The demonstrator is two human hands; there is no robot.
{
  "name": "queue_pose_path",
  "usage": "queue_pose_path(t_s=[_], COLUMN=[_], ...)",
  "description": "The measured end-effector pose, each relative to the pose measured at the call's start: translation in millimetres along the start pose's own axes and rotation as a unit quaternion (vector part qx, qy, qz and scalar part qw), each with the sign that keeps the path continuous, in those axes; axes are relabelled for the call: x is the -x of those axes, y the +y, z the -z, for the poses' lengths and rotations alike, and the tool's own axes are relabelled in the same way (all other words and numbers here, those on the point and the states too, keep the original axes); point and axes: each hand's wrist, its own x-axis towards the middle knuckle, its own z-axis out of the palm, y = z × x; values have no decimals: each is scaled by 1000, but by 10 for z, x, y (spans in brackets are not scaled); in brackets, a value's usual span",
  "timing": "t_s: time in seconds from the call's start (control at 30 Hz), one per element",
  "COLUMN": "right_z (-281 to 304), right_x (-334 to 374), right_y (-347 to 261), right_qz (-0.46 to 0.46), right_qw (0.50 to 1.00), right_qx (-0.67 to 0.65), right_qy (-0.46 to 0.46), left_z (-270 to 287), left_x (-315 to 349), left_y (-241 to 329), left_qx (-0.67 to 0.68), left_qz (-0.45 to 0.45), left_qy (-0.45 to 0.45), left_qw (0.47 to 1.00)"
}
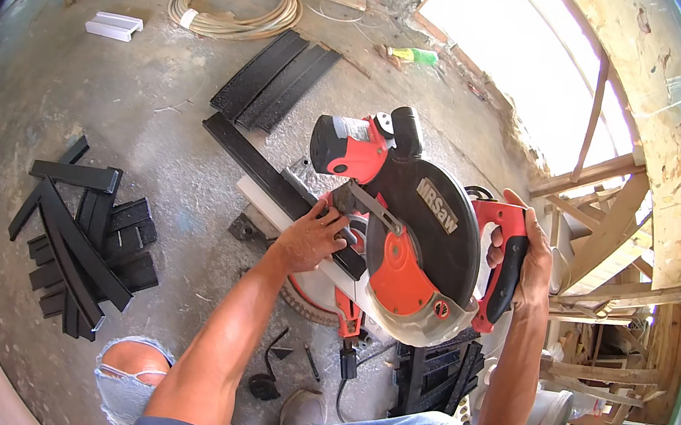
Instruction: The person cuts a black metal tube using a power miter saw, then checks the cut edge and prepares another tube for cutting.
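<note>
A red and black mitre saw (427,237) stands on the floor in front of me, its round black guard tilted. My right hand (531,255) is wrapped round the saw's red and black handle (507,265). My left hand (308,241) presses on a long black profile (265,166), its fingers curled over the piece. This profile lies along the saw's pale fence (264,202), and its near end reaches under the guard. The blade is mostly hidden behind the guard and its cloudy lower cover (420,328).
Cut black pieces lie in a pile (96,240) at left. Wider black profiles (276,79) rest beyond the saw. A coiled hose (234,5), a white profile piece (114,26) and a green bottle (413,55) are farther back. Timber (613,231) stands at right; a pencil (311,362) lies near my foot.
</note>
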Motion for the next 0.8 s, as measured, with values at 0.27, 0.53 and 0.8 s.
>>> queue_pose_path(t_s=[0.27, 0.53, 0.8], right_z=[-11, -31, -10], right_x=[-3, 13, 22], right_y=[-2, -20, 5], right_qz=[-1, -1, 5], right_qw=[1000, 1000, 1000], right_qx=[9, 7, 17], right_qy=[-2, -5, -5], left_z=[16, 109, 140], left_x=[3, -20, -32], left_y=[8, 41, 41], left_qx=[5, -11, -21], left_qz=[7, 17, 14], left_qy=[-17, -53, -67], left_qw=[1000, 998, 997])
